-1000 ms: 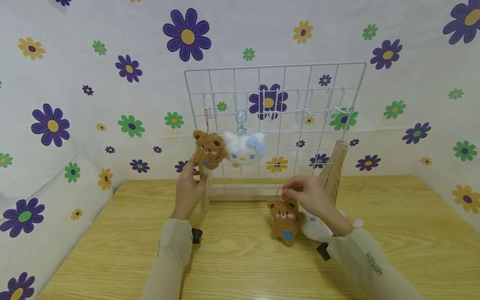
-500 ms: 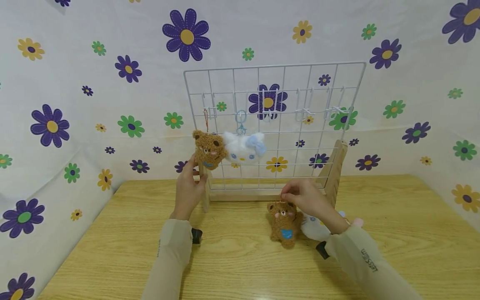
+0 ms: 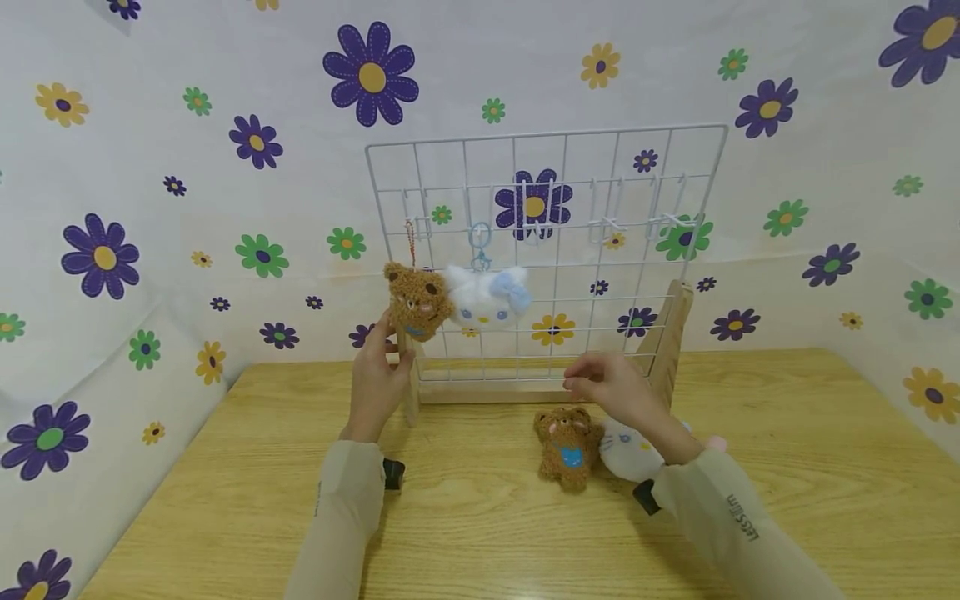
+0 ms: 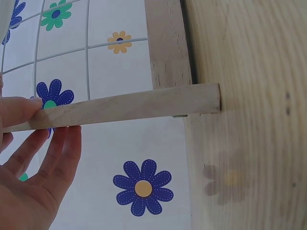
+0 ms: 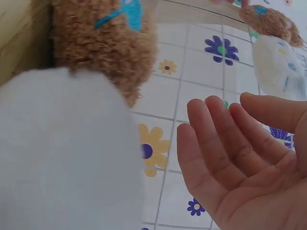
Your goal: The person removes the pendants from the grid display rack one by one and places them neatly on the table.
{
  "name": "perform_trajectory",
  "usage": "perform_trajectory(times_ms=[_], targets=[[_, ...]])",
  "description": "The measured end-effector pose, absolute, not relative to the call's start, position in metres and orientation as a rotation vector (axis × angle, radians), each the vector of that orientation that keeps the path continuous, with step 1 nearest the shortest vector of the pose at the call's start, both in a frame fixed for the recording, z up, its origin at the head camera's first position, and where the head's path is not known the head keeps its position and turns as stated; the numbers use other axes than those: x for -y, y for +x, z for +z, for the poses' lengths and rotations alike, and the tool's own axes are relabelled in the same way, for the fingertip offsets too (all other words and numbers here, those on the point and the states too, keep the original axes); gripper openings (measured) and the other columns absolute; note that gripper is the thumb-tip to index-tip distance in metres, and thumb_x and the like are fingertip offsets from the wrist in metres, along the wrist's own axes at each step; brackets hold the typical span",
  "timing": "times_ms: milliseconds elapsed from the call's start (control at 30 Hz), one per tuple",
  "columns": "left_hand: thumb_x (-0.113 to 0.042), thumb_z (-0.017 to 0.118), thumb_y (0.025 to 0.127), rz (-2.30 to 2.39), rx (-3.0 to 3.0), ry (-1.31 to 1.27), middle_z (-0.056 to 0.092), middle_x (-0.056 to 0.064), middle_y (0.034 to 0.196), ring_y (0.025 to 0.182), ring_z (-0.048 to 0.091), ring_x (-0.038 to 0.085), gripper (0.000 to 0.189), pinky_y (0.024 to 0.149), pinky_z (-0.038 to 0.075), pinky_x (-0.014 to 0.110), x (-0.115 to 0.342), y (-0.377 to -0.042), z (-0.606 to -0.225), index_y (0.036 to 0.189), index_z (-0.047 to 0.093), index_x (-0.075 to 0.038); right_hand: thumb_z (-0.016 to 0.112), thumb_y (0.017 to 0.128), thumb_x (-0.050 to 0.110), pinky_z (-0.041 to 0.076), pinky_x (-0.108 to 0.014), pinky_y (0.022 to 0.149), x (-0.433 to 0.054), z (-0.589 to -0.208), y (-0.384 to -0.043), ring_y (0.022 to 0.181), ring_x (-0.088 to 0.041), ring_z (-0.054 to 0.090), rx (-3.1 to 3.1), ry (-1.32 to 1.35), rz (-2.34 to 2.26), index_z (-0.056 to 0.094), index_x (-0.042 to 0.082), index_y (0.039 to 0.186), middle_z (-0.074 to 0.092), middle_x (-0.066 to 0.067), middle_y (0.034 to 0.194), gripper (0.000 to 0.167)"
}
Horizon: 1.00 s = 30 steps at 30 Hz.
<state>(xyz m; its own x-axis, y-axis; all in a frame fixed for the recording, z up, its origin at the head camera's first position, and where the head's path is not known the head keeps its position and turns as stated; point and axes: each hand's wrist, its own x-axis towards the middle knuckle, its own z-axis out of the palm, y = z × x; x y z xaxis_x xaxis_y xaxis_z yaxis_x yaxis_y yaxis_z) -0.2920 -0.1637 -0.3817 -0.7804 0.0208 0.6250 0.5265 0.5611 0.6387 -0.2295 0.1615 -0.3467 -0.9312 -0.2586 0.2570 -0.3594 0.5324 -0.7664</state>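
Well, the loose brown bear [image 3: 570,457] has just lost its support: a moment ago it was held upright by its cord, and now I see it slumped back on the table [image 3: 450,521], about midway between the left and right edges. Just beside it, toward the right edge, lies a white plush [image 3: 628,452], partly under the sleeve in my head view (whether the two touch, I can't tell).

Slightly farther in, the right hand [image 3: 618,392] hovers above the bear with nothing in its grasp; my right wrist view shows the fingers gently bent and a little spread, the thumb apart from them. I take that as a lost or released hold, so the bear would need picking up afresh.

Beyond, the left hand [image 3: 375,387] pinches the wooden upright [image 4: 139,106] between thumb and fingers, its place unchanged. The wire rack [image 3: 547,137] stands near the table's far edge. On its left side hang another bear [image 3: 418,304] and a white cat head [image 3: 486,298]; the hooks [image 3: 669,219] farther right carry nothing, so I judge the hanging only partly done.
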Motion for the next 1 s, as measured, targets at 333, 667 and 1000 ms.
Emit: perform_trajectory(times_ms=[333, 667, 1000], targets=[[0.008, 0.067, 0.092, -1.17, 2.214, -0.45, 0.059, 0.028, 0.128, 0.096, 0.066, 0.04, 0.067, 0.073, 0.061, 0.05, 0.165, -0.293, -0.382, 0.153, 0.04, 0.001, 0.059, 0.098, -0.005, 0.062, -0.031, 0.069, -0.165, -0.324, -0.232, 0.078, -0.022, 0.07, 2.533, 0.466, 1.593, 0.067, -0.015, 0.107, 0.071, -0.024, 0.098, 0.016], [0.008, 0.067, 0.092, -1.174, 2.222, -0.436, 0.059, 0.027, 0.129, 0.097, 0.066, 0.039, 0.067, 0.074, 0.061, 0.05, 0.165, -0.293, -0.384, 0.153, 0.04, 0.0, 0.062, 0.099, -0.001, 0.062, -0.03, 0.071, -0.161, -0.313, -0.233, 0.079, -0.017, 0.071, 2.46, 0.38, 1.647, 0.066, -0.014, 0.111, 0.072, -0.022, 0.103, 0.019], [0.008, 0.067, 0.092, -1.177, 2.226, -0.435, 0.059, 0.027, 0.127, 0.096, 0.066, 0.039, 0.066, 0.074, 0.061, 0.05, 0.164, -0.292, -0.383, 0.152, 0.041, 0.0, 0.062, 0.1, 0.003, 0.06, -0.025, 0.074, -0.154, -0.299, -0.235, 0.079, -0.009, 0.07, 2.355, 0.318, 1.733, 0.065, -0.014, 0.115, 0.069, -0.026, 0.111, 0.023]])
